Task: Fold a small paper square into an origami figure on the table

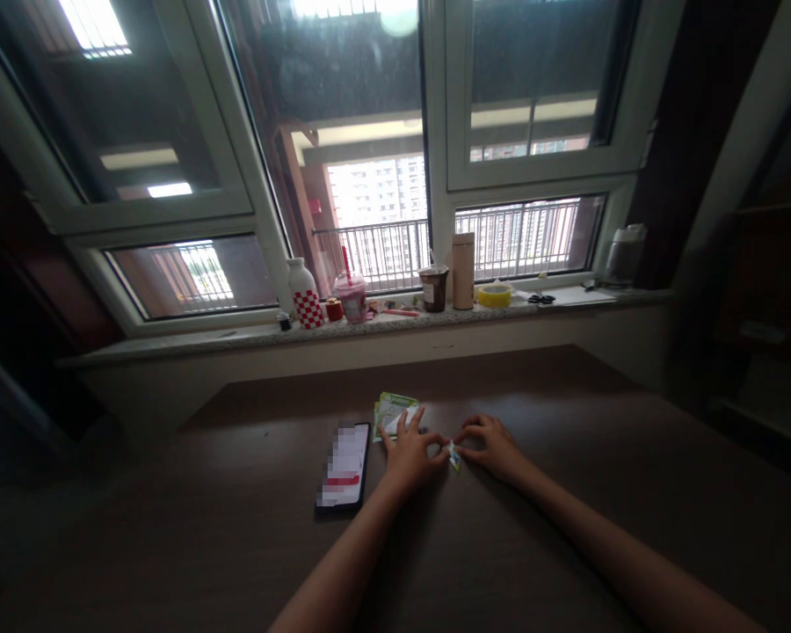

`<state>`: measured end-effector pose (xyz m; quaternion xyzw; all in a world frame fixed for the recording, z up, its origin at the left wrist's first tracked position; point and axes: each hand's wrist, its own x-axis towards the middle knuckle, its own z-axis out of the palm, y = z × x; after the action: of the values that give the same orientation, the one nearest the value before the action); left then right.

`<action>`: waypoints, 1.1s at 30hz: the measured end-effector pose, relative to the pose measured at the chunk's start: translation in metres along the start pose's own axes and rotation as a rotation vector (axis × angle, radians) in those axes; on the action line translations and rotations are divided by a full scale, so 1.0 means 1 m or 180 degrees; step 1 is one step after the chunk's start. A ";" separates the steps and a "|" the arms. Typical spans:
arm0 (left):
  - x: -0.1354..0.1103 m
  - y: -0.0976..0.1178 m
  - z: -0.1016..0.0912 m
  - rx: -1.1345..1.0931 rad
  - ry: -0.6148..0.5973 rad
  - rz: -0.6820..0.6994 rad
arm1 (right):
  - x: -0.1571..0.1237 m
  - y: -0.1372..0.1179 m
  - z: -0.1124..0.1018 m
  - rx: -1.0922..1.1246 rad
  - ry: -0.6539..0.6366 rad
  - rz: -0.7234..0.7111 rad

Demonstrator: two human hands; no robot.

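A small white, green and blue piece (454, 458), like folded paper or a wrapper, is between my two hands just above the brown table. My left hand (410, 453) pinches its left side between thumb and forefinger, with the other fingers spread over a green-and-white packet or card (395, 403). From the other side, my right hand (493, 447) closes thumb and forefinger at the piece's upper right edge. The fingertips cover part of it, so its exact kind is unclear. Left of my left hand lies a phone (344, 466) with its screen lit.
Along the windowsill (237, 341) stand a checkered bottle (305, 294), a pink drink cup (351, 297), a brown cup (433, 288), a tan flask (462, 271) and a yellow tape roll (494, 295). The table (237, 563) ends before the wall below the sill.
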<state>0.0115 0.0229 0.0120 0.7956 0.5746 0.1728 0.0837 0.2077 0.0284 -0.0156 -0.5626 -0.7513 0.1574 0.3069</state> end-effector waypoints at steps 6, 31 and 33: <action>-0.004 0.001 0.000 0.0041 -0.0119 0.0011 | -0.001 0.000 0.000 -0.0021 -0.0007 -0.0041; -0.006 -0.002 -0.007 0.0148 -0.0299 -0.0018 | -0.009 -0.005 -0.007 -0.0213 -0.0204 -0.0167; -0.006 -0.001 -0.007 0.0142 -0.0285 -0.0022 | -0.009 -0.005 -0.007 -0.0212 -0.0216 -0.0152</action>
<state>0.0063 0.0171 0.0173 0.8022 0.5767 0.1238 0.0922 0.2098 0.0173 -0.0101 -0.5488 -0.7793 0.1439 0.2660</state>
